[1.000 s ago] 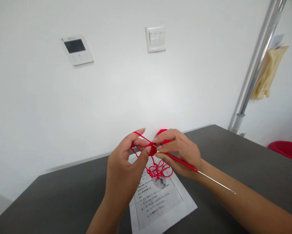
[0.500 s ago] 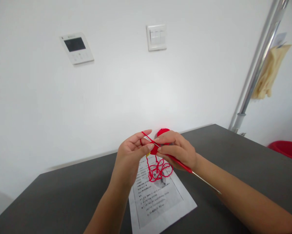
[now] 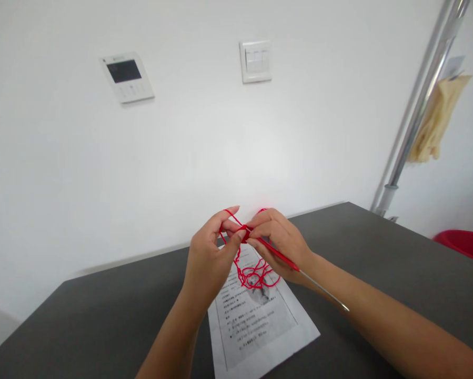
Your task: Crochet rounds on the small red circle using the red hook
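Note:
Between thumb and fingers, my left hand point(image 3: 207, 258) pinches a small red crocheted piece point(image 3: 245, 235). A strand of red yarn point(image 3: 233, 216) runs over its raised index finger down to the piece. My right hand point(image 3: 285, 242) grips a crochet hook point(image 3: 279, 255) with a red handle, its bare metal end pointing down to the right along the forearm. The hook's working tip meets the piece, though the fingers partly cover it. Loose red yarn loops point(image 3: 255, 279) hang below the hands, over a printed sheet point(image 3: 255, 347). Behind the right fingers, the red yarn ball point(image 3: 262, 210) is mostly hidden.
The sheet lies on a dark grey table point(image 3: 113, 310) against a white wall point(image 3: 189, 137). A wall panel point(image 3: 128, 78) and a switch point(image 3: 257, 61) are mounted above. At right stand a metal pole point(image 3: 421, 105), hanging yellowish gloves point(image 3: 439, 118) and a red rounded object point(image 3: 463, 245).
Both hands have shifted slightly left, and the hook has moved left with the right hand. A yellow bit beside the left thumb is now out of sight; the yarn ball is more covered.

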Demonstrator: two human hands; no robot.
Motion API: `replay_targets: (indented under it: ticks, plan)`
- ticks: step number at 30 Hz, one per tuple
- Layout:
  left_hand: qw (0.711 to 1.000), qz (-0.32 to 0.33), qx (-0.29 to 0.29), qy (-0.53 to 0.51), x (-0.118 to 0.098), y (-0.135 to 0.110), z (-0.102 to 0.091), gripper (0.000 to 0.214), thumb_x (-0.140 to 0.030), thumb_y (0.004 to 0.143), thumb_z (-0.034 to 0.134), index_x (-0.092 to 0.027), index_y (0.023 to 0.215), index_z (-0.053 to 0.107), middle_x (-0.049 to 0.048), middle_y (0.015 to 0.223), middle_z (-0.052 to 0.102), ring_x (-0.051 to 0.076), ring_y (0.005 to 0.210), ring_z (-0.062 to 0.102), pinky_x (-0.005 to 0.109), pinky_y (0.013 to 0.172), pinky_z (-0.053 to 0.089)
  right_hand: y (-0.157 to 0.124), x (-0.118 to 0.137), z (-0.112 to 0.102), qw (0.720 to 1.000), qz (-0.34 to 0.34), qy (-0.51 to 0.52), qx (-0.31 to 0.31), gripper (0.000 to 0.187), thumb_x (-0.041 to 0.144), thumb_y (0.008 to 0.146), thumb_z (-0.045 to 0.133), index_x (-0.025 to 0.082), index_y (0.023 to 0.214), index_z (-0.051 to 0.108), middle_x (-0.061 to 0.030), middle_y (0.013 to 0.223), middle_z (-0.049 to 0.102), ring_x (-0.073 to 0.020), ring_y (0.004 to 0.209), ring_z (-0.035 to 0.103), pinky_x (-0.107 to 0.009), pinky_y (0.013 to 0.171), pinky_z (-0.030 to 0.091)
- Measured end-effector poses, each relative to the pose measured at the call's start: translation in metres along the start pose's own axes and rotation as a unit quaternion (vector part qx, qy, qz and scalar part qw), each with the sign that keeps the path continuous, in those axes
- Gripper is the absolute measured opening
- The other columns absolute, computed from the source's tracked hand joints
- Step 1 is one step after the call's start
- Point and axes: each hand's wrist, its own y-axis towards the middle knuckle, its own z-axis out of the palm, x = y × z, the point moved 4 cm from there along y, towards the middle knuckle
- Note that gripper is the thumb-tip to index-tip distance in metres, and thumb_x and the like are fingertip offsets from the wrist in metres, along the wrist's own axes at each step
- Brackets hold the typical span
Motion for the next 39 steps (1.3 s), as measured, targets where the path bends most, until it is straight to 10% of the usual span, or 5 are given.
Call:
replay_targets:
  ticks: [11,21,28,39]
  plan:
    - [0.983,0.079,-0.014,0.164,-0.006,0.006,-0.011,0.033,-0.017,0.085,0.060,-0.016,0.117,0.065,0.0013,0.082,0.070,0.017,0.078,0.065,0.034,0.084,0.052,0.013,0.003,-0.014,0.996,-0.045,0.008,0.079,0.008,0.011,0.093,0.061,0.017,0.098,0.062,-0.0114,0.097,0.075,-0.0200,0.095,0.071,-0.036,0.086,0.061]
    - [0.971,0.137,0.016,0.194,0.001,0.012,-0.009,0.026,-0.018,0.087,0.058,-0.016,0.112,0.067,0.0049,0.087,0.071,0.018,0.079,0.063,0.034,0.079,0.052,0.015,-0.005,-0.026,0.967,0.196,0.090,0.133,0.008,0.020,0.093,0.063,0.018,0.090,0.070,-0.0052,0.086,0.077,-0.0173,0.078,0.073,-0.027,0.069,0.057]
    - [0.999,-0.007,0.041,0.030,0.005,0.014,-0.013,0.026,-0.022,0.079,0.067,-0.017,0.104,0.074,0.0015,0.077,0.068,0.017,0.073,0.063,0.033,0.074,0.052,0.009,-0.019,-0.021,0.883,0.364,0.293,0.051,0.016,0.030,0.085,0.075,0.015,0.080,0.069,-0.0050,0.079,0.077,-0.0167,0.071,0.074,-0.027,0.064,0.059]
    - [0.949,-0.153,0.172,-0.215,0.007,0.007,-0.009,0.026,-0.019,0.069,0.078,-0.018,0.095,0.079,0.0041,0.073,0.074,0.016,0.068,0.066,0.030,0.069,0.053,0.013,0.005,-0.016,0.989,-0.005,0.131,0.070,0.007,0.015,0.095,0.062,0.020,0.096,0.067,-0.0112,0.109,0.076,-0.0180,0.105,0.072,-0.033,0.089,0.061]
